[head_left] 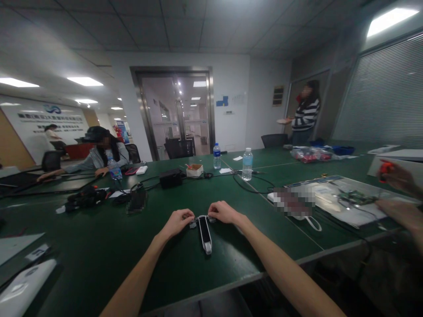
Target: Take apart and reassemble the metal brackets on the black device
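Note:
A long, narrow device with a black top and white edges (205,233) lies on the green table in front of me, its white tip toward me. At its far end, my left hand (180,220) is closed in a pinch on a small grey piece (193,224) on the device's left side. Opposite it, my right hand (225,212) pinches another small grey piece (212,219). Both pieces are partly hidden by my fingers, and I cannot tell whether they are joined to the device. What kind of device it is does not show.
Two water bottles (247,165) stand beyond my hands, near a black box (171,178) and cables. To the right, a co-worker's hands (401,180) hold a red-handled tool by a green circuit board (357,197). Another person sits at left; one stands at the back.

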{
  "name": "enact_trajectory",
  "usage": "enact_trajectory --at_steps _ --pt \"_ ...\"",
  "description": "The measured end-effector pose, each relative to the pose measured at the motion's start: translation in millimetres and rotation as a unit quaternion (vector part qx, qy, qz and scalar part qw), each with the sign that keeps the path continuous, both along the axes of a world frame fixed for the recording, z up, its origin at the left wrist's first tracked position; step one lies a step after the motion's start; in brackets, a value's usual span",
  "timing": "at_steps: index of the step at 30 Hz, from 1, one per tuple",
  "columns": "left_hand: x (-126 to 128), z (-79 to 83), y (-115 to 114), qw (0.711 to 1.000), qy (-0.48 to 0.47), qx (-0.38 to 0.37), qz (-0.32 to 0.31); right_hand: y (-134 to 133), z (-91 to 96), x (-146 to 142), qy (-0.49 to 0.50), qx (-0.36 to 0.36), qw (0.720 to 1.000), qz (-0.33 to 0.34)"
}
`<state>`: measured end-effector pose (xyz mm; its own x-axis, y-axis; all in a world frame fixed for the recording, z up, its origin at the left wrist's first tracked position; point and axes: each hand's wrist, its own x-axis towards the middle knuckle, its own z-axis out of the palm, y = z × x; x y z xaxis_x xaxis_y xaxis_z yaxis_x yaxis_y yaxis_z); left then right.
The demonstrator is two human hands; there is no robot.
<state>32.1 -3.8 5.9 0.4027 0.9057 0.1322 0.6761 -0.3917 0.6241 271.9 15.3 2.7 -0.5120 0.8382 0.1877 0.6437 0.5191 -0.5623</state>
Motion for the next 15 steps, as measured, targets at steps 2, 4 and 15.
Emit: enact_trajectory --at_steps 2,4,15 --pt "-0.9 -0.9 0.6 1.000 -0.005 -0.006 -0.001 0.8 -1.2 -0.5 0.004 -0.003 1.000 -0.002" --pt "-1.6 -0.7 0.5 1.000 -0.009 -0.011 -0.006 2.6 -3.5 -0.6 0.006 -0.003 1.000 -0.003" --pt "0.8 2.2 -2.4 0.999 -0.010 -0.031 0.019 0.2 0.2 0.4 0.010 -0.030 0.999 0.011"
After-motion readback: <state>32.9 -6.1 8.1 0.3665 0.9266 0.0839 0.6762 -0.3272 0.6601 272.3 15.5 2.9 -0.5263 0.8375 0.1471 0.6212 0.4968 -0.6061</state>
